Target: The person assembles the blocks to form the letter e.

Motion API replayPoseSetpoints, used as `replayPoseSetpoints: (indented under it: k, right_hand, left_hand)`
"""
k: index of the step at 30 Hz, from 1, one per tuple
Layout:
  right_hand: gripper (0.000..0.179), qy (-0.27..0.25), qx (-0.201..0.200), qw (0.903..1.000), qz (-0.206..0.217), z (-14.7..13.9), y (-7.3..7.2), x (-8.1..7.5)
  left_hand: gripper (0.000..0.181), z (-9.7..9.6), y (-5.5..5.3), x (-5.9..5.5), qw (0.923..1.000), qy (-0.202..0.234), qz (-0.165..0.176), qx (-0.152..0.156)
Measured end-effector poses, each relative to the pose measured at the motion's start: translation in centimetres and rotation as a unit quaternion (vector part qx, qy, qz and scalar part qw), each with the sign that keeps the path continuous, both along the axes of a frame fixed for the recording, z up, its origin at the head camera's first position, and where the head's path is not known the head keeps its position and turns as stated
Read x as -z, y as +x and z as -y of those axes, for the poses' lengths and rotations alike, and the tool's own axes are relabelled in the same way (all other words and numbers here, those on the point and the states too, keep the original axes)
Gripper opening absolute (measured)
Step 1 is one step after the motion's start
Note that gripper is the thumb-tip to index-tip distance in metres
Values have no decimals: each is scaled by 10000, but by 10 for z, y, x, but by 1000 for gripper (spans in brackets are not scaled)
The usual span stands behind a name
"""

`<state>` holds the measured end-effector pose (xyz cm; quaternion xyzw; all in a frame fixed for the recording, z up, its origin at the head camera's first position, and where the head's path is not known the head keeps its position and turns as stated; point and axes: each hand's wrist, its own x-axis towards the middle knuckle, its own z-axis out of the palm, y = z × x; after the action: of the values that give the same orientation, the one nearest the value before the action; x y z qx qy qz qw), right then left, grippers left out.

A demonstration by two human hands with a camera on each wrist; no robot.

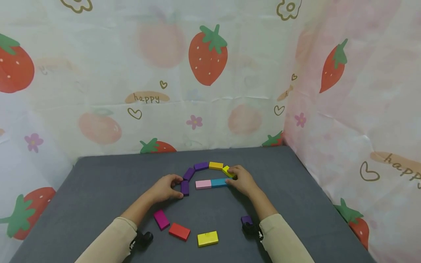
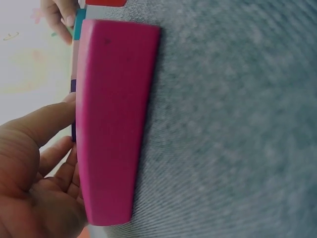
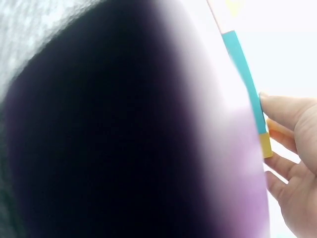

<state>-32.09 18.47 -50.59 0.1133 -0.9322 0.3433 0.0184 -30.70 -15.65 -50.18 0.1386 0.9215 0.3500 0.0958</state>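
Near the table's middle, coloured blocks form an arch over a straight row. My left hand (image 1: 166,188) holds the arch's left-end purple block (image 1: 185,188), fingers at its far end and thumb at its near end. At the other side my right hand (image 1: 243,180) has its fingers and thumb around a yellow block (image 1: 228,171); the thumb tip overlaps the blue block (image 1: 218,183). A pink block (image 1: 203,184) adjoins the blue one. Two purple blocks (image 1: 201,166) and an orange-yellow block (image 1: 216,166) make the top of the arch. My right hand hides part of its right side.
Nearer me lie a magenta block (image 1: 161,219), a red block (image 1: 179,232) and a yellow block (image 1: 208,239). Another purple block (image 1: 246,220) sits by my right wrist, partly behind the black wrist camera (image 1: 250,229). A strawberry-printed curtain (image 1: 210,120) borders the grey table (image 1: 108,190).
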Motion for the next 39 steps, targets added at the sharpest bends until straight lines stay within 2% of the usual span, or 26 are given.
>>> replayPoseSetpoints:
  k: [7, 19, 39]
  right_hand:
    - [48, -17, -18, 10000, 8, 1, 1, -1]
    - [48, 53, 8, 10000, 8, 0, 1, -1]
    - [48, 143, 63, 9999, 66, 0, -2, 0]
  left_hand:
    - [61, -1, 3, 1, 9999, 85, -44, -76]
    - [62, -1, 2, 1, 10000, 44, -87, -21]
    - [64, 0, 2, 1, 10000, 15, 19, -37]
